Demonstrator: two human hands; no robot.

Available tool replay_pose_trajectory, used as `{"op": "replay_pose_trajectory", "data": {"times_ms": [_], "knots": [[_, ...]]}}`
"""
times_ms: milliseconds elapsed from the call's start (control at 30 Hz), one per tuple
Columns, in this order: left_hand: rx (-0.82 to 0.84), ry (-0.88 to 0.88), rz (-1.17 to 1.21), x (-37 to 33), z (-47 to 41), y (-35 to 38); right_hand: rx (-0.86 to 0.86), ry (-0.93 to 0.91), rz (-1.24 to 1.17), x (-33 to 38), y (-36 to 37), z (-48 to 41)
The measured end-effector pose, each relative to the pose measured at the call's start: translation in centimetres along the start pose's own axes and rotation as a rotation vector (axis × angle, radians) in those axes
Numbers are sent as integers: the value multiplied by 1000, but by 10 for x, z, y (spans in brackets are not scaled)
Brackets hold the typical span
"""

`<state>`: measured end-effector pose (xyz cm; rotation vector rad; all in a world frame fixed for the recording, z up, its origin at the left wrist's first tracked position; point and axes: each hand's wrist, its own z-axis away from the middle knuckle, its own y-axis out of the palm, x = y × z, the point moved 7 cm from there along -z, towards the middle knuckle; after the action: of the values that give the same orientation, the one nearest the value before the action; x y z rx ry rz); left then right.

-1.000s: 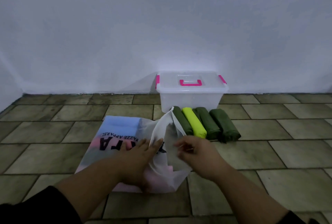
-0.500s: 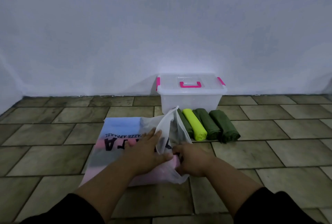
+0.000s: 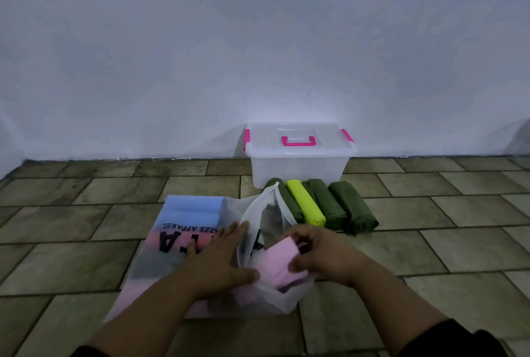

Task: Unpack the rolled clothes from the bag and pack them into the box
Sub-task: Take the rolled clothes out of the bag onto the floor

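Fingers [image 3: 304, 237] of right hand [image 3: 327, 256] curled round soft pink roll [image 3: 282, 256], half out of bag [image 3: 183, 230] mouth. Flat, straight-fingered left hand [image 3: 220, 259] on bag, likely pinning thin frosted plastic against the pull. Four tight cylinders [image 3: 335, 207], three dark green, one lime, on floor [image 3: 86, 230] before lidded clear box [image 3: 298, 159].

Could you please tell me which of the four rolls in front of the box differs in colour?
The yellow-green roll, second from the left as pictured; the other three are dark green rolls.
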<state>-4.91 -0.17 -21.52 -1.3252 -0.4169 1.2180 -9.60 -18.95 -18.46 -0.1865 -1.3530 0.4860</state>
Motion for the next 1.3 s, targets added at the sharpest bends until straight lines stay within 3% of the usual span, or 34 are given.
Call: {"op": "replay_pose_trajectory", "data": {"times_ms": [133,267,333,400,500,633,733,800,833,933,1000,1100,1300], "knots": [[7,-13,-45,1,-1,3,-305,19,-313,-18,-71,10],[-3,-28,-99,-1,-2,7,-751,-63,-718,-39,-130,15],[-3,-35,-120,-1,-2,8,-992,-33,-593,-45,-140,12],[0,-42,-136,-2,-1,9,-1090,42,-259,-45,-134,5],[-22,-52,-143,-3,1,8,-1019,67,133,-40,-114,-9],[-84,-27,54,-6,9,3,-1000,86,362,-23,-107,-2],[-413,-80,300,11,18,-30,-997,-123,377,5,-73,15],[-661,-252,268,46,22,-58,-785,-200,412,12,-27,13],[-701,-368,228,66,21,-69,-662,-188,433,7,-6,9],[-535,-628,257,114,11,-76,-438,-60,535,-27,25,6],[-455,-676,301,127,6,-69,-378,61,609,-52,24,13],[-511,-676,334,130,4,-62,-371,160,738,-73,23,26],[-680,-567,234,120,14,-71,-415,148,780,-73,26,28]]}}
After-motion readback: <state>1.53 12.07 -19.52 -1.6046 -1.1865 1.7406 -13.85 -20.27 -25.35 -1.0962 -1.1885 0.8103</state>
